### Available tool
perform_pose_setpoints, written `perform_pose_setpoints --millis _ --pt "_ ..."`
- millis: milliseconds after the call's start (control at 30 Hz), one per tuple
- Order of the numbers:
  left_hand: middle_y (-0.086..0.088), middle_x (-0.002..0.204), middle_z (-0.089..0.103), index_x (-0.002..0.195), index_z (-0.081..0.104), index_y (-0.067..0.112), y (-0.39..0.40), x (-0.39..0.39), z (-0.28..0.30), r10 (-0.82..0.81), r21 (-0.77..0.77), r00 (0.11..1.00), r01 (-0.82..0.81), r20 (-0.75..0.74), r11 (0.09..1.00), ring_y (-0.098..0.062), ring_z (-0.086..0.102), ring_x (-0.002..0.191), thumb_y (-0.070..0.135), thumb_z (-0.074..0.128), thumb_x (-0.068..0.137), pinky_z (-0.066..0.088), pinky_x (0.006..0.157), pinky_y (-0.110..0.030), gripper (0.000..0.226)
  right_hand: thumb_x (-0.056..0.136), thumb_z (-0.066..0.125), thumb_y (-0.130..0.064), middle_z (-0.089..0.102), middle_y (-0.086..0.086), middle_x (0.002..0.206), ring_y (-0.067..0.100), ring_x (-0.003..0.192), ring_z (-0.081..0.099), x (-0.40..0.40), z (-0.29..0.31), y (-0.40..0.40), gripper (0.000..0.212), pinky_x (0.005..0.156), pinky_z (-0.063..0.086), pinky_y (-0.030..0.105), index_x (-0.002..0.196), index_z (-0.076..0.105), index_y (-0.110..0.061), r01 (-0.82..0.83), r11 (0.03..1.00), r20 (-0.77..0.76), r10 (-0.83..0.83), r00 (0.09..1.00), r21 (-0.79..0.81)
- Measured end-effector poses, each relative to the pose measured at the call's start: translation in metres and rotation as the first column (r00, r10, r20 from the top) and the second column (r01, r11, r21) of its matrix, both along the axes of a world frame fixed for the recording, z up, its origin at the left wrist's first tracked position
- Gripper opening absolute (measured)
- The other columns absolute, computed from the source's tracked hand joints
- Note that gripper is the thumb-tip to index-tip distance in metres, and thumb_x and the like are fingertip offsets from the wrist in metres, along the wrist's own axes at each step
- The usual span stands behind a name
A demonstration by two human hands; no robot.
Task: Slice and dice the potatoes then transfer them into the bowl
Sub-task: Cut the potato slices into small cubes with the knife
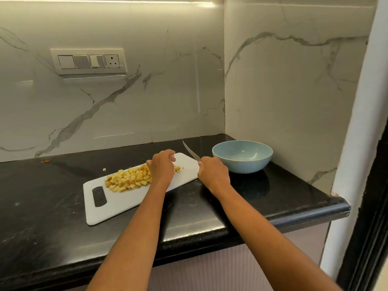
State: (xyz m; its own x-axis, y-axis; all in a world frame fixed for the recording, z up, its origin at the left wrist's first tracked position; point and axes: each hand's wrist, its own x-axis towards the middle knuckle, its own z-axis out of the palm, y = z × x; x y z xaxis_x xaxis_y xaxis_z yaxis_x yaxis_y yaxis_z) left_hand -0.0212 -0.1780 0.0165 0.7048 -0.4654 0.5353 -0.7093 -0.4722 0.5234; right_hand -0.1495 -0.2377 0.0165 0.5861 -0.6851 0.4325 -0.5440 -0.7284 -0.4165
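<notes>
Diced potatoes lying on the board, bowl waiting empty

The potato cubes (130, 178) are sitting on the white cutting board (117, 204); the left hand (162, 166) is resting curled beside them, the right hand (213, 172) is gripping the knife (191, 151), and the blue bowl (242, 156) is standing rightmost.

left arm (134, 234): bare from hand to elbow, no sleeve showing
right arm (258, 227): bare, sleeveless in view
left hand (162, 166): bare, ungloved, no ring or watch seen
right hand (213, 172): bare, ungloved, wrist unadorned
</notes>
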Motion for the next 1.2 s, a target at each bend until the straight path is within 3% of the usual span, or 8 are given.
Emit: perform_pose_setpoints --millis 100,200,333,500,700,933,1067,1200 --pt "-0.008 0.100 0.067 0.098 0.063 0.016 0.001 -0.001 0.001 -0.002 -0.046 1.000 0.002 -0.001 0.999 -0.026 0.055 0.102 0.011 0.039 0.098 0.026 0.082 -0.033 0.025 0.099 0.045 -0.024 0.064 0.009 0.106 0.019 0.091 0.062 0.002 -0.001 -0.002 0.026 0.072 0.045 0.025 0.114 0.060 -0.009 -0.014 1.000 -0.023 0.013 1.000 -0.022" --pt "-0.009 0.099 0.066 0.097 0.063 0.014 0.000 -0.002 0.000 0.005 -0.062 1.000 -0.006 -0.007 0.998 -0.027 0.055 0.099 0.014 0.039 0.099 0.024 0.080 -0.031 0.024 0.099 0.045 -0.025 0.064 0.009 0.106 0.019 0.091 0.062 0.003 -0.002 -0.005 0.026 0.073 0.046 0.025 0.114 0.060 -0.009 -0.013 0.999 -0.047 0.011 0.999 -0.031" --pt "-0.008 0.105 0.066 0.107 0.063 0.012 -0.001 -0.001 0.002 0.001 -0.059 1.000 -0.002 -0.030 0.998 -0.027 0.055 0.103 0.020 0.037 0.100 0.032 0.091 -0.038 0.028 0.099 0.045 -0.027 0.065 0.008 0.105 0.019 0.090 0.063 0.006 -0.004 -0.007 0.027 0.075 0.048 0.026 0.114 0.060 -0.010 -0.001 0.998 -0.053 -0.002 0.999 -0.057" --pt "-0.008 0.108 0.066 0.111 0.062 0.014 0.000 0.001 0.001 0.005 -0.100 0.999 -0.010 -0.048 0.995 -0.027 0.053 0.105 0.021 0.037 0.100 0.032 0.090 -0.039 0.028 0.101 0.037 -0.026 0.065 0.010 0.097 0.023 0.086 0.062 0.008 -0.001 -0.005 0.030 0.065 0.039 0.027 0.106 0.060 -0.007 0.050 0.990 0.033 -0.046 0.998 -0.129" --pt "-0.007 0.120 0.062 0.124 0.057 0.016 0.011 -0.003 0.005 0.143 -0.185 0.981 -0.165 -0.129 0.969 -0.025 0.047 0.115 0.020 0.042 0.098 0.029 0.094 -0.037 0.031 0.100 0.038 -0.025 0.064 0.013 0.098 0.027 0.092 0.061 0.049 0.007 -0.013 0.031 0.069 0.042 0.030 0.104 0.059 -0.004 0.071 0.997 0.131 -0.069 0.989 -0.014" --pt "-0.006 0.127 0.056 0.132 0.051 0.018 0.056 0.010 -0.007 0.368 -0.132 0.900 -0.404 -0.232 0.905 -0.028 0.041 0.121 -0.001 0.043 0.087 0.027 0.101 -0.043 0.049 0.097 0.035 -0.015 0.048 0.014 0.119 0.029 0.110 0.044 0.086 -0.014 -0.017 0.024 0.089 0.038 0.033 0.112 0.053 -0.009 0.193 0.973 -0.227 -0.217 0.949 -0.124" --pt "-0.013 0.132 0.050 0.134 0.046 0.012 0.097 0.025 -0.010 0.510 -0.105 0.765 -0.588 -0.392 0.802 -0.034 0.037 0.123 0.008 0.043 0.092 0.026 0.101 -0.046 0.042 0.099 0.034 -0.016 0.051 0.014 0.115 0.028 0.107 0.047 0.088 -0.010 -0.014 0.023 0.086 0.040 0.033 0.112 0.052 -0.008 0.155 0.982 -0.257 -0.180 0.950 -0.111" --pt "-0.016 0.128 0.053 0.128 0.051 0.008 0.108 0.029 -0.009 0.468 -0.074 0.770 -0.548 -0.434 0.833 -0.034 0.037 0.121 0.017 0.039 0.097 0.027 0.100 -0.043 0.035 0.098 0.035 -0.016 0.052 0.014 0.109 0.028 0.102 0.047 0.085 -0.004 -0.004 0.022 0.081 0.039 0.034 0.105 0.055 -0.009 0.151 0.984 -0.291 -0.174 0.941 -0.099"
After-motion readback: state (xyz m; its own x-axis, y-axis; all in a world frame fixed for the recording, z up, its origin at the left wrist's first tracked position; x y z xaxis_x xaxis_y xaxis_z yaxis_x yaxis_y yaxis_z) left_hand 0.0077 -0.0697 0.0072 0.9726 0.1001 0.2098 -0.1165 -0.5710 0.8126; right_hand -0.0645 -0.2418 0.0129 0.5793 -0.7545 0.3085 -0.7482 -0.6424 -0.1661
